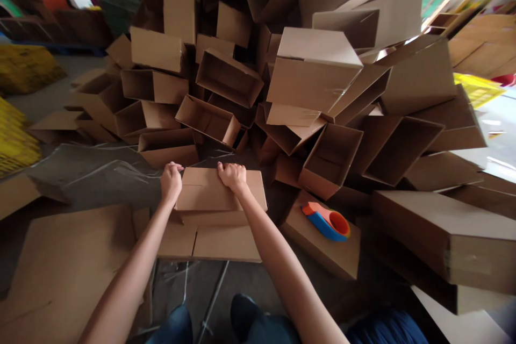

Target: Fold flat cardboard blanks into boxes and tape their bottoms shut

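Observation:
A flat brown cardboard box (213,209) lies in front of me on the floor, its flaps partly folded. My left hand (171,181) grips its far left corner with curled fingers. My right hand (232,176) is closed over the far edge of the top flap, near the middle. An orange and blue tape dispenser (327,221) rests on another box (322,250) just right of my right arm.
A tall heap of open assembled cardboard boxes (310,70) fills the space ahead and to the right. Flat cardboard sheets (64,269) lie at lower left. Yellow crates (16,140) stand at far left. Loose plastic straps (121,172) trail on the floor.

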### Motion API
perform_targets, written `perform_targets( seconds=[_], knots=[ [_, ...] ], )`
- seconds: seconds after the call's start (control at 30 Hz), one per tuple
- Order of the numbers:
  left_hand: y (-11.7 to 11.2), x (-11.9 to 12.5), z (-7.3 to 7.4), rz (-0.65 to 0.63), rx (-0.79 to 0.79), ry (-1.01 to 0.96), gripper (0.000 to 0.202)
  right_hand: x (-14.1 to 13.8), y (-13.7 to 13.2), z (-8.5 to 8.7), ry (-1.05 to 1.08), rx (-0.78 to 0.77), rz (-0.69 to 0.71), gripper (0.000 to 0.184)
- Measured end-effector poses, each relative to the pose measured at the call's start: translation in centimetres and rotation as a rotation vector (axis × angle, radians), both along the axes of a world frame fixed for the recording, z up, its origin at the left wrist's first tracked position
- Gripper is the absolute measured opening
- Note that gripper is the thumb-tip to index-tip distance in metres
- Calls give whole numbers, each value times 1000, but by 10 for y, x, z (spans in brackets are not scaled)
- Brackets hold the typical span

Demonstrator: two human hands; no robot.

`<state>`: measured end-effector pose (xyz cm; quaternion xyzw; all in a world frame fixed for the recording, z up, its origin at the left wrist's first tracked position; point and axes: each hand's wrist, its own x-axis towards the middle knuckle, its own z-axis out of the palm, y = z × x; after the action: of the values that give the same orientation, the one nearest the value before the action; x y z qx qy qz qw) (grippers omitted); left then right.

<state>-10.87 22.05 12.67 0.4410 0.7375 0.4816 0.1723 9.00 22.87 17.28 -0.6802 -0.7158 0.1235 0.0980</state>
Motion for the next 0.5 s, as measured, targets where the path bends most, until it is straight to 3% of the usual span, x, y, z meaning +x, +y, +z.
perform_targets(
  seconds=[0.2, 0.33, 0.5],
  knots=[
    [3, -3, 6, -50, -27, 48, 17, 0, -5, -3, 3, 79, -22, 48],
    [11, 0, 19, -77, -17, 55, 17, -1, -5, -7, 1, 117, -34, 47],
    [19, 23, 36, -199, -11, 323, 25, -1, -4, -12, 8, 147, -42, 47]
  ],
)
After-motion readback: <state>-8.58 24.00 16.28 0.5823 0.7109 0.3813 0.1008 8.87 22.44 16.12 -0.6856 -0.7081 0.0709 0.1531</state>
